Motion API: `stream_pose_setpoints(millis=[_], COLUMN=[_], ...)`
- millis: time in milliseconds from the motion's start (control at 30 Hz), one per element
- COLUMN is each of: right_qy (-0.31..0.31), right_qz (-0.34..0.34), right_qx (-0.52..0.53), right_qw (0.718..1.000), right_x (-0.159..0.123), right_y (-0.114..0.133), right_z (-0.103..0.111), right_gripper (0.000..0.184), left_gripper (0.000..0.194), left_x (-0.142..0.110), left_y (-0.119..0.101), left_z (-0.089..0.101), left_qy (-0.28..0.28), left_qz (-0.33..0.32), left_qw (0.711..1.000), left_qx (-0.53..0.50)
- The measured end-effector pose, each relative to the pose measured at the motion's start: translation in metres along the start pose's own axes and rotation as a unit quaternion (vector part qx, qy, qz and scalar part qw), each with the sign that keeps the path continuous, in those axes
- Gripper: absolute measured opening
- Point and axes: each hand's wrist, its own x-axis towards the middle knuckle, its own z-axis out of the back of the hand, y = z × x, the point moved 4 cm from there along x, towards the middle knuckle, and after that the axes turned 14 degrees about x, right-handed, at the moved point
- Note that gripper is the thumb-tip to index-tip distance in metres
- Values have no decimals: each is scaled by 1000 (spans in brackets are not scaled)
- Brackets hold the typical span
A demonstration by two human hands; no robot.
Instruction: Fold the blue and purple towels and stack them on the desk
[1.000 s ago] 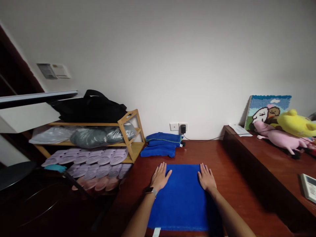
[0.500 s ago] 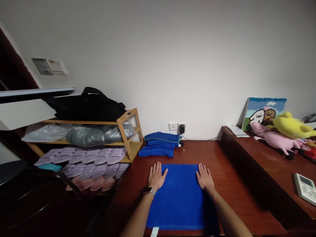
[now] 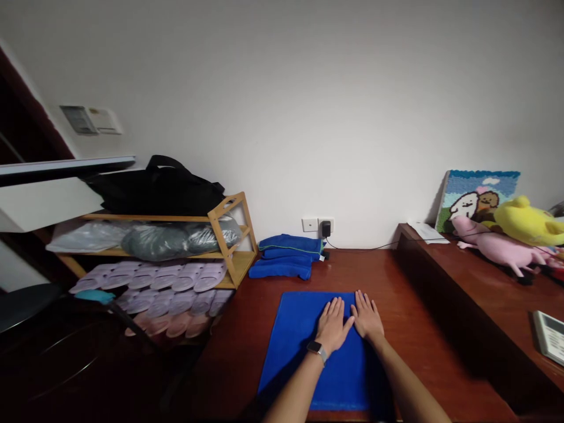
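A blue towel (image 3: 293,335) lies spread flat on the reddish-brown wooden table (image 3: 423,341) in front of me. My left hand (image 3: 333,326), with a watch on its wrist, rests palm down on the towel, right of its middle, fingers stretched out. Over the towel's far right corner lies my right hand (image 3: 368,317), also flat with the fingers extended. The two thumbs are close to each other. Beyond the towel, near the wall, several folded blue towels (image 3: 286,257) sit in a low pile.
A wooden rack (image 3: 233,241) at left bears a black bag (image 3: 163,188), plastic-wrapped bundles and rows of slippers (image 3: 180,276). On the raised counter at right are plush toys (image 3: 497,244), a dog picture (image 3: 480,194) and a calculator-like device (image 3: 550,338). A black charger (image 3: 326,228) trails its cable across.
My left hand has moved right across the towel, from its far left corner to beside my right hand. The right hand stays at the far right corner.
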Motion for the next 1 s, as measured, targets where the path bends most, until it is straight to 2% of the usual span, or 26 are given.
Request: stream_pose_setpoints(millis=[100, 300, 367, 433, 733, 1000], right_qy=[-7, -10, -6, -5, -6, -6], right_qz=[-4, -8, -9, -10, -8, -18], right_qx=[3, 10, 9, 3, -4, 4], right_qw=[1000, 1000, 1000, 1000, 1000, 1000], right_x=[1, 2, 1, 0, 1, -4], right_y=[-2, -4, -3, -2, -2, 7], right_z=[-2, -3, -3, -2, -4, 7], right_gripper=[69, 69, 69, 69, 70, 67], left_gripper=[76, 83, 86, 88, 88, 88], left_x=[-8, -40, -49, -55, -57, -57], left_y=[21, 115, 137, 150, 154, 152], left_z=[-6, 5, 8, 9, -1, 7], left_qy=[18, 58, 60, 56, 18, 29], left_qz=[45, 155, 187, 204, 213, 209], left_qw=[999, 986, 979, 976, 974, 975], left_qx=[1, 35, 49, 57, 75, 73])
